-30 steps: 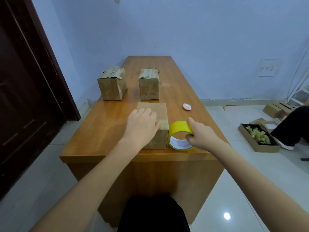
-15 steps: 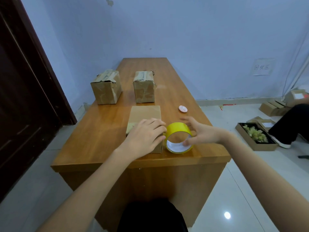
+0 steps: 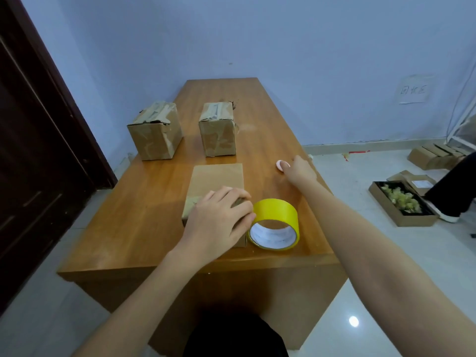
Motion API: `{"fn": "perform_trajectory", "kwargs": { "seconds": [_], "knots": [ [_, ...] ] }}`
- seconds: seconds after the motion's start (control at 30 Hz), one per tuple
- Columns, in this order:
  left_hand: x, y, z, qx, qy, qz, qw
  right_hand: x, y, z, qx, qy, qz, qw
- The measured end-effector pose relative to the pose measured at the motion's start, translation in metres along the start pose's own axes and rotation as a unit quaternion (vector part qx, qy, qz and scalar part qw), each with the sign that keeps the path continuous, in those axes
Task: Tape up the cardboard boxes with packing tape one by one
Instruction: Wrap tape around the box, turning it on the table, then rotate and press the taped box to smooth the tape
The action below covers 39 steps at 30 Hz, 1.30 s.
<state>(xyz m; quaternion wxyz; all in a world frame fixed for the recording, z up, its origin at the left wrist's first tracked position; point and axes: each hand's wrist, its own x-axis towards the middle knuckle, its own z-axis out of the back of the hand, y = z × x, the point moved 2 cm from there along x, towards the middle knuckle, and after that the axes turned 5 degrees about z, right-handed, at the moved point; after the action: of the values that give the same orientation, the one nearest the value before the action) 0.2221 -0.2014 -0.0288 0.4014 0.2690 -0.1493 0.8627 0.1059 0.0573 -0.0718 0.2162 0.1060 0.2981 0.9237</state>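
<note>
Near edge of desk (image 3: 144,228), right of centre: yellow tape roll (image 3: 273,224), on its side, stiff and probably light; best gripped across the rim. Just left, touching the roll: left hand (image 3: 219,222), fingers curled over the near end of the flat cardboard box (image 3: 219,179), likely light and dentable. Farther right: right hand (image 3: 297,171), at a small pink-white disc (image 3: 281,164); grip cannot be told. Far left: two taped boxes (image 3: 157,132).
</note>
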Motion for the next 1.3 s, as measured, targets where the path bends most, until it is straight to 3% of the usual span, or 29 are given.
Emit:
{"fn": "perform_trajectory", "kwargs": {
  "seconds": [0.27,0.5,0.63,0.7,0.9,1.07,1.3],
  "knots": [
    [-0.002,0.000,-0.006,0.034,0.007,0.008,0.999,0.019,0.003,-0.016,-0.083,-0.030,-0.015,0.996],
    [-0.002,-0.001,-0.007,0.040,0.016,0.014,0.999,0.011,-0.002,-0.009,0.031,-0.041,-0.006,0.999],
    [-0.002,-0.002,-0.001,0.019,0.035,0.010,0.999,-0.010,0.010,0.006,0.177,0.011,-0.014,0.984],
    [-0.002,-0.002,0.002,-0.002,0.041,0.012,0.999,-0.030,0.022,0.020,0.246,0.036,0.014,0.968],
    [0.001,0.002,0.003,0.006,0.094,0.004,0.996,-0.117,0.051,0.060,0.264,0.053,0.169,0.948],
    [-0.001,0.007,0.007,-0.038,0.108,0.032,0.993,-0.182,0.057,0.063,0.235,-0.010,0.224,0.946],
    [-0.004,0.009,0.006,0.052,0.122,0.022,0.991,-0.197,0.045,0.046,0.142,-0.178,0.188,0.955]
  ]
}}
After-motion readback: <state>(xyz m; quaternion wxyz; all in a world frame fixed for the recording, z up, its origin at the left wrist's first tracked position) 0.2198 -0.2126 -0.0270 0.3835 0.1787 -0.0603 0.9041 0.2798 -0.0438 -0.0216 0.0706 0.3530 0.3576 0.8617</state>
